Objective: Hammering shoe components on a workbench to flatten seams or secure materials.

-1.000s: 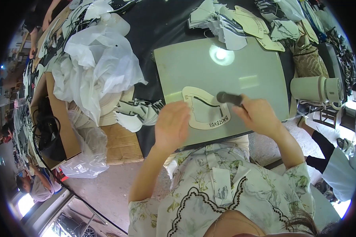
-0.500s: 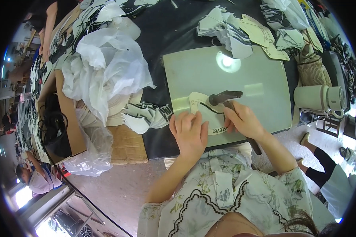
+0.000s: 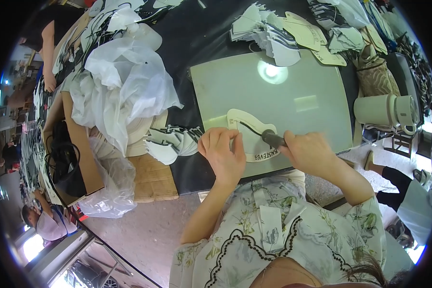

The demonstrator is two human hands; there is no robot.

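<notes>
Flat on the grey-green slab point(image 3: 221, 81) lies a cream shaped template point(image 3: 240, 117) with dark marks along its edge and a thin black strip or slot point(image 3: 246, 126) across it. My right hand point(image 3: 311, 152) is wrapped round a hammer, whose dark head point(image 3: 273, 139) is over the template, by the strip's right end. Most of the hammer's handle is hidden by the hand. At the template's left edge is my left hand point(image 3: 223, 156), its fingers bent and thumb and fingertips drawn together. Whatever those fingertips hold is too small to make out.
Left of the slab lie stacked white pieces with black edges point(image 3: 170, 143), crumpled white plastic point(image 3: 129, 81) and a cardboard box point(image 3: 84, 139). Beyond the slab are more white pieces point(image 3: 269, 36) and cream templates point(image 3: 302, 31). A pale flask point(image 3: 381, 110) stands at right. Other people are nearby.
My right hand has turned and shifted right, bringing the hammer's head round and lower over the template. My left fingers have curled from more spread to drawn together.
</notes>
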